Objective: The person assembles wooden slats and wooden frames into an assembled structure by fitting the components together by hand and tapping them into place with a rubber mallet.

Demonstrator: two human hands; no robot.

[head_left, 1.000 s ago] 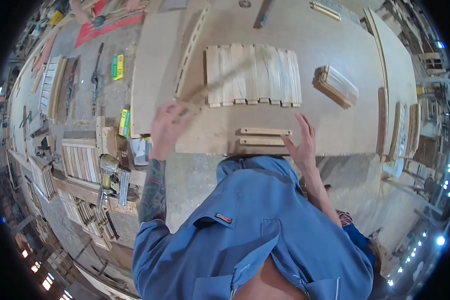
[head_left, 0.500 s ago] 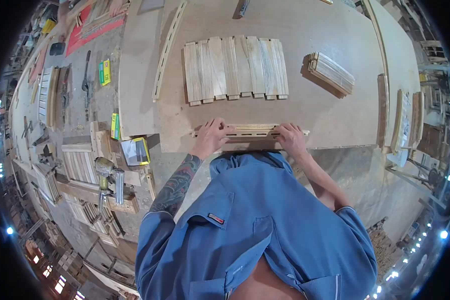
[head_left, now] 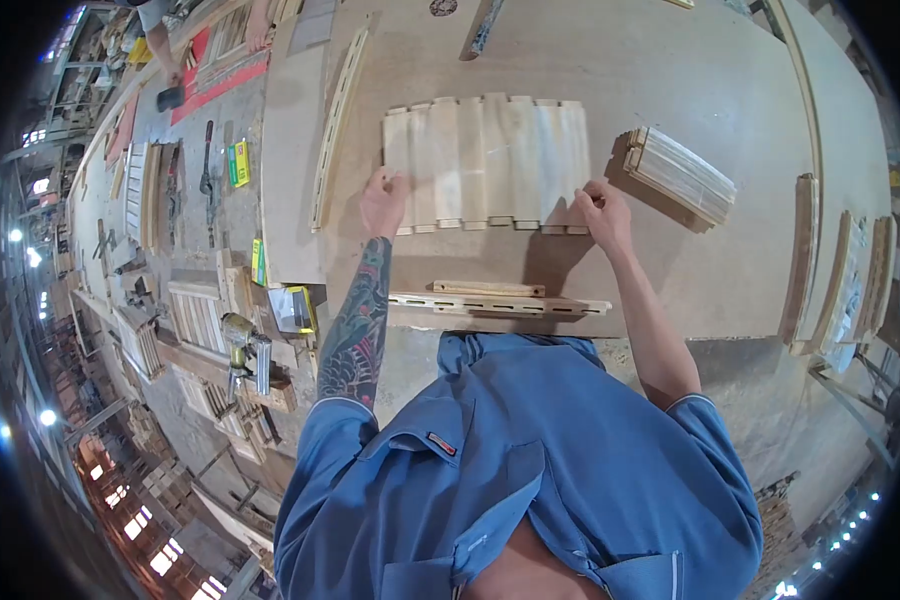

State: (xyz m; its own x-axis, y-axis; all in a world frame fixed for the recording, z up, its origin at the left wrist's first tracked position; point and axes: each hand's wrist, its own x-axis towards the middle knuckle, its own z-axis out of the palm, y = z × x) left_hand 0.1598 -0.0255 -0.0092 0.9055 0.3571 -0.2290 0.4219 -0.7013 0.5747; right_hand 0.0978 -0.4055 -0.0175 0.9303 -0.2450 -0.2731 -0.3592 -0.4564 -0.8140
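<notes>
A row of pale wooden slats (head_left: 485,165) lies side by side on the board-topped bench, slightly blurred. At its left edge my left hand (head_left: 382,203) is closed, fingers curled against the outer slat. My right hand (head_left: 606,213) pinches at the lower right edge of the same row. Between my body and the slats, a slotted wooden rail (head_left: 500,304) lies along the bench's near edge, with a short wooden strip (head_left: 488,289) just behind it. Neither hand touches the rail.
A bundle of slats (head_left: 680,175) lies to the right. Another slotted rail (head_left: 338,130) is at the left. A dark rod (head_left: 482,30) lies at the back. At far left, a nail gun (head_left: 238,335) sits by stacked wood, and another person's hand (head_left: 169,72) shows.
Both hands have left the slotted rail and moved forward to the two sides of the slat row. The rail stays at the near edge. My view has shifted slightly.
</notes>
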